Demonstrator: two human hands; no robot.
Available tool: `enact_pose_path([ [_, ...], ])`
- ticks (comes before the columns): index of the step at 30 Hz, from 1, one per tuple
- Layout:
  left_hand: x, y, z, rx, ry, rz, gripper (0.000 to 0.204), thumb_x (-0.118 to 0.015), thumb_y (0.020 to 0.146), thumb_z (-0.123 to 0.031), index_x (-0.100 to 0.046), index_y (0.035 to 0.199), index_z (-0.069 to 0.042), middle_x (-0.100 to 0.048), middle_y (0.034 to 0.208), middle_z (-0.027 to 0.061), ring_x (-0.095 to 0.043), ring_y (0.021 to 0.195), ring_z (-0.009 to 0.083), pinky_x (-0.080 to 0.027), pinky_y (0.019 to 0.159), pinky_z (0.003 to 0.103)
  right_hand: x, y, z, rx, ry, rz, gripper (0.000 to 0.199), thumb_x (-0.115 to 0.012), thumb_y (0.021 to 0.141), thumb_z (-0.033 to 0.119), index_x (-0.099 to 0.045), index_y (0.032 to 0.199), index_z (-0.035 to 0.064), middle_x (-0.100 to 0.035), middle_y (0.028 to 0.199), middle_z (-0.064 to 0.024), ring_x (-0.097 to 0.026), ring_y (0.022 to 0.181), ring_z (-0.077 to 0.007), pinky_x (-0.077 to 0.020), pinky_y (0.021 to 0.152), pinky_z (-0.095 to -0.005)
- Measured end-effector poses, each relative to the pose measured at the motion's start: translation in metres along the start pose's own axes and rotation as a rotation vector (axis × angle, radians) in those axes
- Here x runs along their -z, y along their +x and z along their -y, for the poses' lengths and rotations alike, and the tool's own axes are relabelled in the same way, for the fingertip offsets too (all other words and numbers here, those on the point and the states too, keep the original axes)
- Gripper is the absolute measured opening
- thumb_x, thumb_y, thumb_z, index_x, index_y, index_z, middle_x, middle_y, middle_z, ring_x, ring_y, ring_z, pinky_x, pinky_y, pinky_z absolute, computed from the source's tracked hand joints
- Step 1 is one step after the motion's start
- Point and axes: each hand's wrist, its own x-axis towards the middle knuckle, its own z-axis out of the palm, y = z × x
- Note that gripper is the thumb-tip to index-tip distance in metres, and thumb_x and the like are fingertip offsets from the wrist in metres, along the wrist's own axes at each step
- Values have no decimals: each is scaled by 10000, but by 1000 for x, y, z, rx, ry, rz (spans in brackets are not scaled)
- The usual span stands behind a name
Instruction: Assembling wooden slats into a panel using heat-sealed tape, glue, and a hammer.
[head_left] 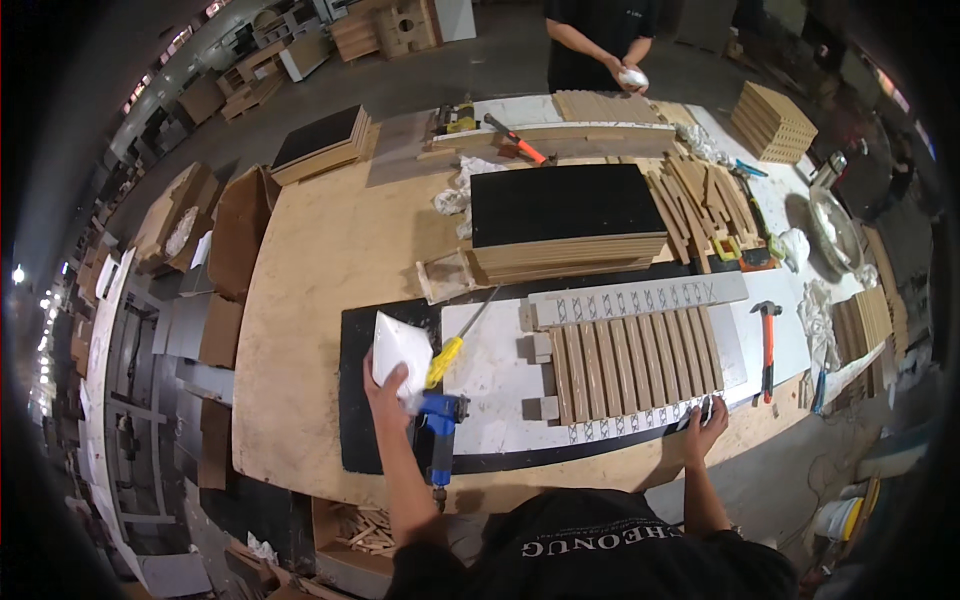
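My left hand (386,388) is closed around a white, cone-shaped soft bag (400,350), its tip pointing up and away. Beside that bag lie a yellow-handled screwdriver (446,360) and a blue air nail gun (442,430). My right hand (707,428) curls its fingers over the right end of a near strip with X-shaped marks (630,424); its fingertips are partly hidden. A row of parallel wooden slats (638,366) runs between this strip and a wider pale strip (640,302) with similar marks. Small blocks (548,408) stick out at the left of the slats.
Beyond the slats stands a stack of black-topped boards (565,205). Loose wooden sticks (703,205) lie to its right. An orange-handled hammer (767,350) rests at the right. Across the table, a person (600,50) holds something white. A box of wood pieces (360,530) sits below the near edge.
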Motion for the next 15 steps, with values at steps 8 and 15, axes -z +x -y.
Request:
enact_pose_path([
  [8, 24, 110, 87, -204, 236, 161, 672, -650, 718, -82, -397, 1333, 10, -455, 1300, 160, -478, 1141, 298, -402, 971, 403, 5, -27, -10, -71, 92, -58, 470, -655, 743, 110, -496, 1176, 21, -507, 1178, -206, -485, 1122, -364, -400, 960, -423],
  [15, 47, 150, 111, -340, 819, 416, 649, -604, 827, -298, -381, 1333, 42, -472, 1278, 196, -471, 1163, 317, -402, 973, 418, 21, -25, 8, -180, 81, -140, 391, -644, 786, 148, -529, 1148, 56, -541, 1099, -173, -543, 1041, -323, -438, 912, -374],
])
